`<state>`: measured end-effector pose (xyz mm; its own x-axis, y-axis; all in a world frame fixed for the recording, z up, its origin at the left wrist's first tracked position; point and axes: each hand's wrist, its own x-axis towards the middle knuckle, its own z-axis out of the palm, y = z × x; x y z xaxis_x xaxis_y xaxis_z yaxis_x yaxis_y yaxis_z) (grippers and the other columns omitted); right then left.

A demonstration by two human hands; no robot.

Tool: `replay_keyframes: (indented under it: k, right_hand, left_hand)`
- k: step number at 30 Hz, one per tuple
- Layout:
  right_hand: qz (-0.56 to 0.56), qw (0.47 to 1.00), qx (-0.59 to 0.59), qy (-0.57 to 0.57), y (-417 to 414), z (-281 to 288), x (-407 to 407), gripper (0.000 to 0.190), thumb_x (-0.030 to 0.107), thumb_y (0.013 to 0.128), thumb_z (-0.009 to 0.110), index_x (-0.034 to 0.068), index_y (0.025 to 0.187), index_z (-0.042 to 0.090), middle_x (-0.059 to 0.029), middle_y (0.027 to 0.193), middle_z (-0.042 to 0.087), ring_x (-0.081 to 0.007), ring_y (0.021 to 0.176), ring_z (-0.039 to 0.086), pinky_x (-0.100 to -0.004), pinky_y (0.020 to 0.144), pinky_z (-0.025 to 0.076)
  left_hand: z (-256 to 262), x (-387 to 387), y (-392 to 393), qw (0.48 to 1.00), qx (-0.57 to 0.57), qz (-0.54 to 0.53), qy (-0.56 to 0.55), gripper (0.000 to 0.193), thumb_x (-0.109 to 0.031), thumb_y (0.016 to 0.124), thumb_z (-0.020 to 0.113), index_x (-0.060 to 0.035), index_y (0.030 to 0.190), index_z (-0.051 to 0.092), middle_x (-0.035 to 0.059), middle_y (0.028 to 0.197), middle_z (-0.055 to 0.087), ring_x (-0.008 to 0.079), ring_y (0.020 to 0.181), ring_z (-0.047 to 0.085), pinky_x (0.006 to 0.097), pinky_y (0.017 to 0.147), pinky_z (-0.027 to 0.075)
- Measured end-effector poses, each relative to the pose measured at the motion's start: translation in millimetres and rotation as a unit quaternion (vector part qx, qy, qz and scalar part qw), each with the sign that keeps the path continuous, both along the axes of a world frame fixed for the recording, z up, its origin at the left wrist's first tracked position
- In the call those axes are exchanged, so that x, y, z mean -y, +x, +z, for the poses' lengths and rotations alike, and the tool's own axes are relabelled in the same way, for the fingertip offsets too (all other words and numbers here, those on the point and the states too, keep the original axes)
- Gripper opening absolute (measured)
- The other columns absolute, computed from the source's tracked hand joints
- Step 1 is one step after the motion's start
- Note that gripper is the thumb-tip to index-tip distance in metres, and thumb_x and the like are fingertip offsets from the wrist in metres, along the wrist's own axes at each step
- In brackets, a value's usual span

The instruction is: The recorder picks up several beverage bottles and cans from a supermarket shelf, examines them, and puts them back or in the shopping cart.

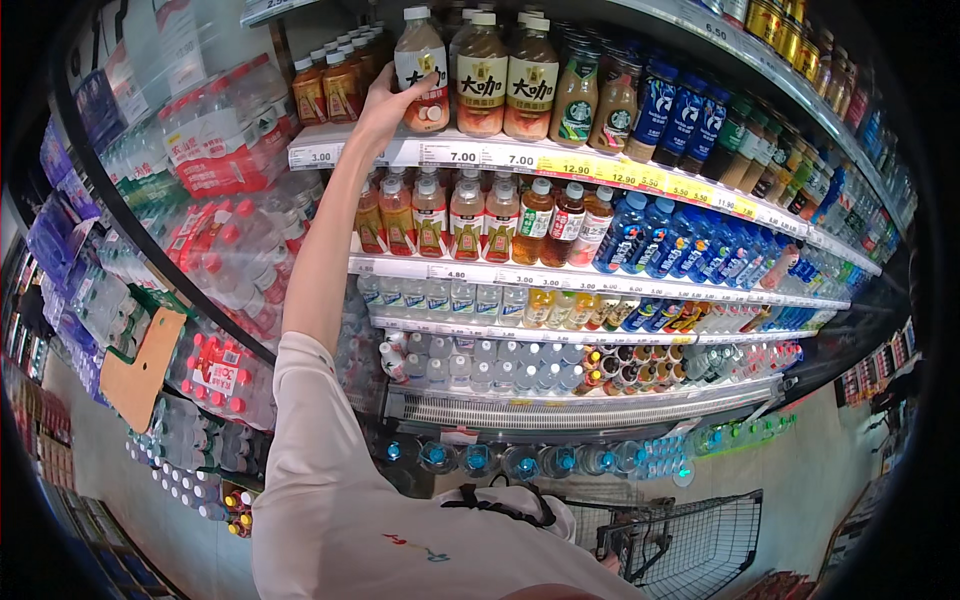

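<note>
My left hand (394,97) is wrapped around a plastic bottle of coffee drink (422,71) with a white cap and a white-and-red label. Its thumb lies across the front of the label. The bottle is at the front of the upper shelf (390,148); whether its base touches the shelf I cannot tell. Two similar bottles with cream labels (481,79) stand just right of it, and small amber bottles (341,86) stand to its left. Low down, a small part of my right hand (611,562) shows beside the handle of a wire shopping cart (694,544); my shirt hides most of it.
Lower shelves carry rows of tea bottles (431,217), blue drink bottles (626,229) and water bottles (484,364). Large water jugs (521,461) line the floor under the cooler's vent grille (585,411). Shrink-wrapped bottle packs (217,142) are stacked at left, beyond a dark curved frame edge (142,232).
</note>
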<state>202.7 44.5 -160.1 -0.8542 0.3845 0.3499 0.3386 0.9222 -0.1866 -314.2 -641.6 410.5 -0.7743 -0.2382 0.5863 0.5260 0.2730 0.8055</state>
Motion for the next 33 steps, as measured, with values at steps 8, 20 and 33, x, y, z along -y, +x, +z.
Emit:
replay_keyframes:
  k: [8, 20, 33]
  right_hand:
    - [-0.055, 0.979, 0.159, -0.114, -14.7, 8.0, -5.3, 0.033, 0.024, 0.067, 0.075, 0.002, 0.090, 0.065, -0.0225, 0.068, 0.063, -0.0462, 0.065, 0.063, -0.0547, 0.060, 0.050]
    - [0.007, 0.993, 0.071, -0.090, -21.4, 43.4, 17.3, 0.025, 0.022, 0.071, 0.068, -0.003, 0.072, 0.064, -0.0239, 0.062, 0.061, -0.0449, 0.062, 0.064, -0.0530, 0.059, 0.050]
    - [-0.008, 0.962, 0.177, -0.210, -31.5, 96.7, 39.7, 0.026, 0.021, 0.074, 0.070, -0.004, 0.078, 0.065, -0.0229, 0.065, 0.063, -0.0421, 0.065, 0.065, -0.0496, 0.062, 0.051]
  left_hand:
    - [-11.7, 9.8, -11.5, 1.000, -0.008, -0.011, -0.018, 0.078, -0.036, 0.082, 0.080, 0.0033, 0.139, 0.044, 0.0179, 0.131, 0.058, 0.0235, 0.120, 0.056, 0.0369, 0.103, 0.043]
    - [-15.0, 10.2, 2.9, 0.987, 0.018, 0.067, -0.142, 0.089, -0.038, 0.076, 0.083, 0.0083, 0.138, 0.039, 0.0205, 0.119, 0.063, 0.0216, 0.096, 0.066, 0.0314, 0.072, 0.056]
    - [-27.9, 18.8, -3.3, 0.975, -0.037, 0.097, -0.196, 0.088, -0.041, 0.072, 0.085, 0.0109, 0.131, 0.047, 0.0250, 0.124, 0.061, 0.0286, 0.113, 0.061, 0.0409, 0.096, 0.050]
